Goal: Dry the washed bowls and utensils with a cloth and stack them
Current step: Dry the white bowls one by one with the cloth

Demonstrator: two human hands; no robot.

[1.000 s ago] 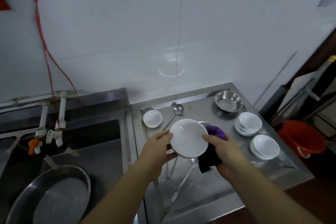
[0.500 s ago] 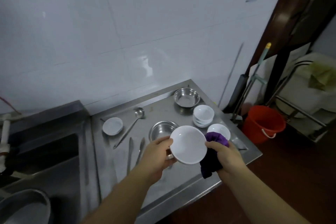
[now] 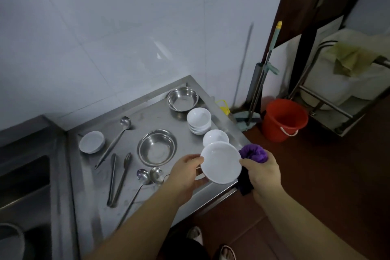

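The left hand [image 3: 185,172] is gripping the near-left rim of a white dish [image 3: 220,162], fingers curled under it, above the steel desk's [image 3: 95,186] near right corner. The right hand [image 3: 263,172] is clutching a purple cloth [image 3: 253,151] against the dish's right edge, just near a stacked white saucer [image 3: 215,137].

Both forearms are bare to the frame's lower edge, with no sleeves, watch or rings showing on the left hand [image 3: 185,172] or right hand [image 3: 263,172]. Below, dark trousers [image 3: 185,247] and light, blurred slippers [image 3: 195,235] show.
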